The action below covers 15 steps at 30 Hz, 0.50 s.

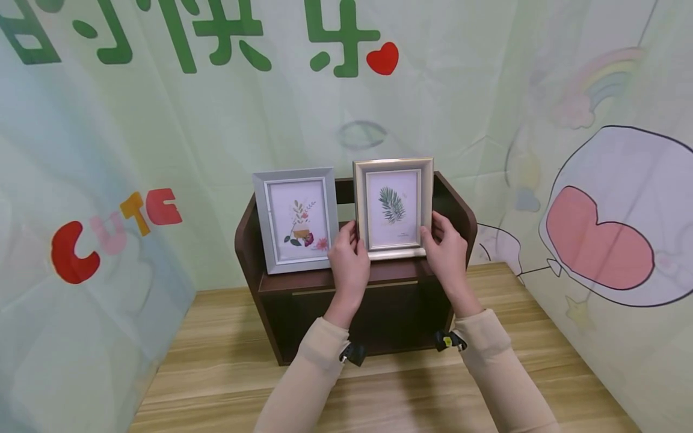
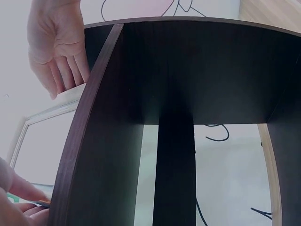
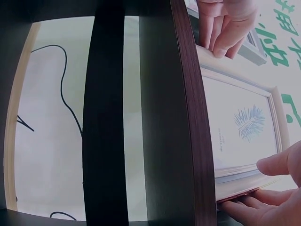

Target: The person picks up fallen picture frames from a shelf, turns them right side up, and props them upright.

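A gold-rimmed picture frame point(image 1: 394, 248) with a green leaf print stands upright on the upper shelf of a dark brown rack point(image 1: 387, 272). My left hand point(image 1: 349, 260) grips its lower left edge, and my right hand point(image 1: 448, 249) pinches the right edge, thumb in front and fingers behind. In the right wrist view the gold frame point(image 3: 244, 127) shows sideways beyond the shelf edge, between both hands. To its left, a silver-grey picture frame point(image 1: 299, 266) with a flower print leans on the same shelf, close to my left hand.
Below the upper shelf, the rack has an open lower compartment point(image 1: 368, 322). It stands on a wood-grain tabletop point(image 1: 216, 361). Printed cloth point(image 1: 460, 108) hangs behind and on both sides, near the rack's back.
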Motion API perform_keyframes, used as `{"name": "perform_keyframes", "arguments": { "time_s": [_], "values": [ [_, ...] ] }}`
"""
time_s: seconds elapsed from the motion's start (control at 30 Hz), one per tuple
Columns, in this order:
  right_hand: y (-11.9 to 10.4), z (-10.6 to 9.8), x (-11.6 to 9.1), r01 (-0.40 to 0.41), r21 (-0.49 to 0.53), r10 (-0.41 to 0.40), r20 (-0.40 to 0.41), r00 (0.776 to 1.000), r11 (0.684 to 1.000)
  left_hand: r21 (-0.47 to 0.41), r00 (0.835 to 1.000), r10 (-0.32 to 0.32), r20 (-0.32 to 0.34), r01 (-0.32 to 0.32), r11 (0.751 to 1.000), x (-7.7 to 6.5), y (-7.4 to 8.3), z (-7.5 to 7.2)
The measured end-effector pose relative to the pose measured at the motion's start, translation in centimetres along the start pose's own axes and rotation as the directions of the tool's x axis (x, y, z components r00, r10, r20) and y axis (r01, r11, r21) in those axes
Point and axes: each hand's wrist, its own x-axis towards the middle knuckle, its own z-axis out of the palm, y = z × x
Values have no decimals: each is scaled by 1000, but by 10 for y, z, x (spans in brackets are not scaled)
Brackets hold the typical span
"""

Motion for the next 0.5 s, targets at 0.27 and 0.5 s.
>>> {"name": "perform_keyframes", "arguments": {
  "time_s": [0.27,0.5],
  "values": [
    [1,0,1,-4,1,4,5,1000,1000,-2,1000,18,-14,-18,1000,0,-1,-1],
    [2,-3,-1,1,4,-1,17,1000,1000,-41,1000,10,5,-10,999,-4,1,-7]
  ]
}}
